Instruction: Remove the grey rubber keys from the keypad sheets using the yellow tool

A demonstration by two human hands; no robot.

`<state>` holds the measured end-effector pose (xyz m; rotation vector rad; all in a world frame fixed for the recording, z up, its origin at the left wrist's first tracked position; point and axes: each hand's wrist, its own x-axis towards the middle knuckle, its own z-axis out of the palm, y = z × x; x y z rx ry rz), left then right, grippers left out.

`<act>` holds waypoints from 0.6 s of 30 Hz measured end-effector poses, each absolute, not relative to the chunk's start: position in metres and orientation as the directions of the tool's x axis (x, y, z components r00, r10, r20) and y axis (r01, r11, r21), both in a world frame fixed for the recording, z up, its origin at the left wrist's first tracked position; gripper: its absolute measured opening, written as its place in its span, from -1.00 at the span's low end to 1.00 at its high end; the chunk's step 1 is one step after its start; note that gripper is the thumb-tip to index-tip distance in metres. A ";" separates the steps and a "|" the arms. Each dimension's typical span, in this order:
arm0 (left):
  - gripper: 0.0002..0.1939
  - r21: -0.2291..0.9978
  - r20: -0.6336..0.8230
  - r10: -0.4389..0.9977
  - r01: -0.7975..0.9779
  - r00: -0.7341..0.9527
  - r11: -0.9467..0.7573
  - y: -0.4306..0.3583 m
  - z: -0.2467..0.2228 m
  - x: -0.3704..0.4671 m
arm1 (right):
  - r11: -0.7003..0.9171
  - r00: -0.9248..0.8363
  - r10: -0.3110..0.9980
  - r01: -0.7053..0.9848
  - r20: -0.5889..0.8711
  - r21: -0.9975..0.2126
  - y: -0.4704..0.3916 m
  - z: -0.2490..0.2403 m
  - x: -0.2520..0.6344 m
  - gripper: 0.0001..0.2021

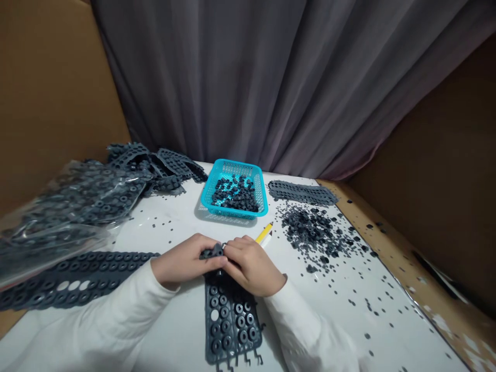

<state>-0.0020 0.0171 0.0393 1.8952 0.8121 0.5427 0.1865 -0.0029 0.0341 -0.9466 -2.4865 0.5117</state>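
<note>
Both hands meet over a black rubber sheet (228,315) with rows of moulded rings, lying on the white table in front of me. My left hand (191,258) is closed on the sheet's far end, which is bent up between thumb and fingers. Close against it, my right hand (251,262) pinches at the same folded end; its fingertips hide what exactly they grip. One round hole in the sheet shows the white table through it. Just beyond the hands stands a turquoise plastic basket (234,213) holding many small black rubber rings (242,194).
A yellow pen-like tool (264,233) lies behind my right hand. To the right are a heap of black scraps (313,230) and a flat strip (302,192). At left are a clear bag of parts (89,196), piled sheets (166,165) and another sheet (104,274).
</note>
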 end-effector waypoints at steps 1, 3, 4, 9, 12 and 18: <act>-0.63 0.925 0.013 0.732 0.269 0.681 -0.266 0.016 0.037 0.000 | 0.655 -0.672 0.698 0.461 0.245 -0.599 -0.003 0.034 0.186 -0.75; -0.59 0.979 -0.022 0.755 0.168 0.655 -0.117 0.014 0.030 0.006 | 0.459 -0.647 0.733 0.245 0.209 -0.854 -0.004 0.031 0.184 -0.74; -0.58 0.994 -0.036 0.777 0.103 0.629 -0.037 0.013 0.026 0.010 | 0.320 -0.621 0.762 0.117 0.182 -0.940 -0.004 0.028 0.182 -0.75; -0.57 0.945 -0.118 0.902 -0.233 0.414 0.231 0.006 0.012 0.027 | -0.109 -0.367 0.930 -0.343 0.026 -0.933 -0.001 0.011 0.172 -0.75; -0.63 0.870 -0.195 0.923 -0.376 0.332 0.319 0.003 0.010 0.034 | -0.180 -0.290 0.956 -0.487 -0.037 -0.854 -0.001 0.006 0.165 -0.77; -0.69 0.772 -0.277 0.920 -0.507 0.276 0.384 0.000 0.011 0.039 | -0.213 -0.231 0.969 -0.606 -0.087 -0.766 -0.004 0.003 0.157 -0.79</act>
